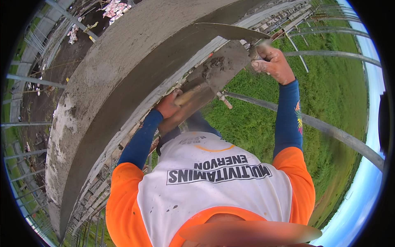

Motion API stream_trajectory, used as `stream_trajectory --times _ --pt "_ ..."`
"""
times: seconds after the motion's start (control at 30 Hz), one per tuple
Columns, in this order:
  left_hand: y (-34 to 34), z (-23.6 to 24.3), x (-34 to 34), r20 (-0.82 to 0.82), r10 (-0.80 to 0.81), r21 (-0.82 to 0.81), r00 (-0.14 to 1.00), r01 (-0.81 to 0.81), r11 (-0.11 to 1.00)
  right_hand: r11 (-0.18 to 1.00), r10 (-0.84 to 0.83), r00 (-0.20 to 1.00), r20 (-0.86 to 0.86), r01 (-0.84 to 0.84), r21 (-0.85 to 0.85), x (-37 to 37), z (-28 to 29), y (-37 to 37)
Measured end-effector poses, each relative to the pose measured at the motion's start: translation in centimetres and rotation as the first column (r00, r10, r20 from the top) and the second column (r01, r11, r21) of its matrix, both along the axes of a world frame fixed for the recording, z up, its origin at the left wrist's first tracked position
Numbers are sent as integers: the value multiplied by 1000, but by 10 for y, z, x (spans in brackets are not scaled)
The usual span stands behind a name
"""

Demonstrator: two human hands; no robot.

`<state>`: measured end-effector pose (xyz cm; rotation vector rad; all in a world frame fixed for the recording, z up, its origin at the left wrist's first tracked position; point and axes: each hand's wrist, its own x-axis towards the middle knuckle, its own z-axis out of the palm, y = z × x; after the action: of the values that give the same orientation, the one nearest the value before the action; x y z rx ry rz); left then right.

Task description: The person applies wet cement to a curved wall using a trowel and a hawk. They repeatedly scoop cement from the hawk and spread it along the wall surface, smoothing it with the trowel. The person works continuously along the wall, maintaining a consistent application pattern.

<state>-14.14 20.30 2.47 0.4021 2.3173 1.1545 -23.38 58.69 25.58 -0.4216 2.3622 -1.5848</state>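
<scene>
My left hand (168, 104) is closed on the near end of a long, grey mortar-smeared board (192, 103), beside the underside of a curved concrete ledge (135, 53). A dark lump of wet mortar (217, 66) lies toward the board's far end. At that far end, my right hand (273, 64) is closed, thumb and fingers curled around what looks like a trowel's handle (258, 54). Blur and mortar make its blade hard to separate from the board. The ledge's face is smooth and wet-looking, with a paler rough patch at the left.
Metal scaffold pipes (329, 128) cross on the right above grass (255, 111) far below. More pipes (31, 82) stand at the left. Scattered bags (114, 10) lie on dark ground beyond the ledge. A short pipe fitting (225, 101) sits just below the board.
</scene>
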Motion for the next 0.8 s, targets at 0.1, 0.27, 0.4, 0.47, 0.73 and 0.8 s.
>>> stream_trajectory --times 0.1,0.27,0.4,0.47,0.73,0.8 --pt "35 17 -27 -60 -91 229 994 103 968 933 -284 933 221 322 -160 66 -59 -30" --pt "94 46 -56 182 -232 436 956 133 890 750 -503 735 455 633 -194 133 -126 -86" --pt "143 48 -58 -70 -240 390 968 248 887 764 -623 777 86 629 -145 135 -163 -101" --pt "157 44 -54 -113 -204 380 972 232 895 736 -650 752 113 659 -157 139 -181 -105" --pt "178 46 -50 -1 -42 404 999 39 914 304 -491 611 621 788 -535 142 -207 -102" --pt "178 48 -52 -63 -50 340 997 68 938 110 -374 480 794 873 -476 137 -203 -101"
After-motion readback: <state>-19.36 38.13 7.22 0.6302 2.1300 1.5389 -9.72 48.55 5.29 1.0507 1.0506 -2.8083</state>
